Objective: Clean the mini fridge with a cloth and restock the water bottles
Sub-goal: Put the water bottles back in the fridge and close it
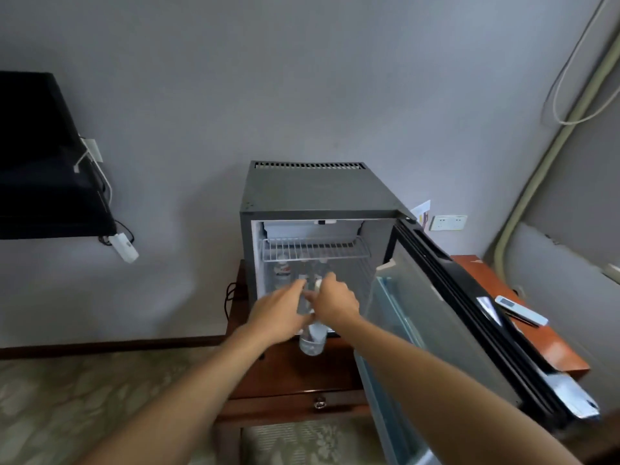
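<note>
The grey mini fridge (312,189) stands on a wooden cabinet, its door (446,317) swung open to the right. Both my hands reach into its mouth. My right hand (335,302) grips a clear water bottle (313,340) whose base hangs below the hand at the fridge's front edge. My left hand (278,310) is at the same spot, fingers on blurred clear bottles between the hands. More bottles, one with a red label (282,268), stand inside under the white wire shelf (315,248). No cloth is visible.
The wooden cabinet (302,380) has a drawer with a metal knob. A white remote (521,313) lies on the wood surface right of the door. A black TV (43,156) hangs on the left wall with cables. Patterned carpet covers the floor.
</note>
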Demonstrator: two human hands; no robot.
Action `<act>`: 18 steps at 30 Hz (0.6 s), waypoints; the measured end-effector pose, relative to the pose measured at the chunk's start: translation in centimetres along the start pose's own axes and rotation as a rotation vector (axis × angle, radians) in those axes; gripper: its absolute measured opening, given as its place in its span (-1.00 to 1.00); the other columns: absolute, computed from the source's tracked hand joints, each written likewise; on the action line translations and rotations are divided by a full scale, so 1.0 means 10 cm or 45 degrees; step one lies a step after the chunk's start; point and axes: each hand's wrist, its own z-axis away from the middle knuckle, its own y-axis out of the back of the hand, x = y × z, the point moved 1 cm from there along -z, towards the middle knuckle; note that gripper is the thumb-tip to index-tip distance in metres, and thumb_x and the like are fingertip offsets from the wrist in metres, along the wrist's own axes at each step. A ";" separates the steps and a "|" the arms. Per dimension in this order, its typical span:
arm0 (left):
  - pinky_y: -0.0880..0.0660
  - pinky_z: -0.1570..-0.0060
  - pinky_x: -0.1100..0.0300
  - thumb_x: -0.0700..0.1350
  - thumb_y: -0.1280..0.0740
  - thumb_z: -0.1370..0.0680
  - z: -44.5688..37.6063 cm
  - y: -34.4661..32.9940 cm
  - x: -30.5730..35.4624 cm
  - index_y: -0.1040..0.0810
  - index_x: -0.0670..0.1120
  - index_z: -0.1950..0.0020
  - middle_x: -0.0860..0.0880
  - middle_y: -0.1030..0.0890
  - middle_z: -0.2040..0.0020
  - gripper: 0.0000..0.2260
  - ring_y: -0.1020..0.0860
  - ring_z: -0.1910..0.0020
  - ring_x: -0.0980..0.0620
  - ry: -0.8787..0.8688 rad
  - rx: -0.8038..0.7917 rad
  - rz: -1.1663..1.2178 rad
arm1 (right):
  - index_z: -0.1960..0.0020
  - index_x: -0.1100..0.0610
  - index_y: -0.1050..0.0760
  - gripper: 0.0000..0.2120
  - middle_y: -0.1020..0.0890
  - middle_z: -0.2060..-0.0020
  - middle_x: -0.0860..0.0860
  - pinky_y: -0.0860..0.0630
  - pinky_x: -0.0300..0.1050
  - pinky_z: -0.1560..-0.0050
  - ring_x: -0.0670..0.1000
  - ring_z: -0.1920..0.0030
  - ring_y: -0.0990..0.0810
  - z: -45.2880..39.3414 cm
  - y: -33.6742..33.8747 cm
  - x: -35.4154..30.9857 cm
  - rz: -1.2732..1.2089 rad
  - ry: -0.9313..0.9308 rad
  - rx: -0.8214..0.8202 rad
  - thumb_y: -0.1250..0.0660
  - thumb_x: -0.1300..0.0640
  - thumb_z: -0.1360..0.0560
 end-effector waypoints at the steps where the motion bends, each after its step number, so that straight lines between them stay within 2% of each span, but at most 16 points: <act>1: -0.45 -0.34 -0.03 0.29 -0.36 -0.54 -0.07 -0.09 -0.09 -0.15 0.06 -0.63 0.01 -0.35 -0.58 -0.24 -0.43 -0.47 -0.07 -0.018 -0.025 -0.008 | -0.36 0.21 -0.33 -0.53 -0.57 -0.24 0.20 -0.49 0.11 -0.13 0.26 -0.25 -0.55 -0.13 -0.11 0.09 -0.033 -0.047 0.018 -0.29 -0.11 -0.64; 3: -0.32 -0.48 -0.01 0.25 -0.33 -0.57 -0.25 -0.26 -0.27 -0.13 0.03 -0.65 0.00 -0.26 -0.62 -0.26 -0.29 -0.56 -0.04 -0.061 -0.058 0.014 | -0.25 0.19 -0.37 -0.70 -0.62 -0.16 0.16 -0.50 0.06 -0.07 0.19 -0.13 -0.60 -0.46 -0.33 0.26 -0.123 -0.141 0.072 -0.25 -0.02 -0.67; 5: -0.20 -0.52 0.04 0.19 -0.30 -0.60 -0.45 -0.40 -0.43 -0.14 0.01 -0.65 0.01 -0.24 -0.63 -0.31 -0.22 -0.59 -0.02 -0.135 -0.066 0.017 | -0.11 0.12 -0.40 -0.85 -0.67 -0.10 0.04 -0.50 0.03 -0.05 0.10 0.02 -0.59 -0.81 -0.53 0.40 -0.228 -0.279 0.145 -0.14 0.05 -0.69; 7: -0.05 -0.56 0.07 0.13 -0.26 -0.63 -0.68 -0.57 -0.58 -0.14 0.03 -0.65 0.03 -0.22 -0.63 -0.37 -0.14 -0.61 0.02 -0.210 -0.053 -0.022 | -0.09 0.09 -0.44 -0.78 -0.67 -0.10 0.08 -0.50 0.04 -0.03 0.13 0.05 -0.58 -1.24 -0.70 0.51 -0.265 -0.392 0.223 -0.06 0.03 -0.72; 9: 0.11 -0.61 0.02 0.10 -0.24 -0.64 -0.91 -0.75 -0.68 -0.12 0.07 -0.65 0.05 -0.15 -0.65 -0.40 -0.02 -0.64 0.03 -0.274 -0.048 -0.092 | -0.19 0.13 -0.47 -0.66 -0.64 -0.12 0.16 -0.48 0.04 -0.03 0.20 -0.06 -0.62 -1.64 -0.77 0.57 -0.230 -0.459 0.277 -0.01 -0.05 -0.73; 12: 0.18 -0.62 -0.05 0.12 -0.22 -0.65 -1.28 -0.99 -0.79 -0.07 0.07 -0.66 0.05 -0.01 -0.68 -0.38 0.11 -0.66 -0.01 -0.308 -0.110 -0.142 | -0.30 0.18 -0.42 -0.67 -0.62 -0.18 0.19 -0.50 -0.01 0.01 0.22 -0.16 -0.63 -2.18 -0.80 0.68 -0.016 -0.466 0.267 -0.11 -0.03 -0.71; 15: 0.21 -0.61 -0.06 0.10 -0.19 -0.66 -1.65 -1.11 -0.84 0.01 0.05 -0.68 0.06 0.06 -0.69 -0.36 0.19 -0.65 0.01 -0.367 -0.143 -0.142 | -0.40 0.16 -0.39 -0.66 -0.57 -0.30 0.17 -0.50 -0.01 -0.17 0.16 -0.27 -0.58 -2.66 -0.93 0.91 -0.111 -0.435 0.201 -0.06 0.04 -0.73; 18: 0.24 -0.60 0.00 0.08 -0.18 -0.67 -1.94 -1.12 -0.87 0.05 0.05 -0.68 0.05 0.08 -0.68 -0.35 0.19 -0.65 0.02 -0.364 -0.182 -0.130 | -0.49 0.15 -0.36 -0.62 -0.52 -0.37 0.13 -0.42 -0.06 -0.30 0.15 -0.36 -0.51 -2.92 -1.02 1.03 -0.165 -0.439 0.185 -0.13 0.12 -0.69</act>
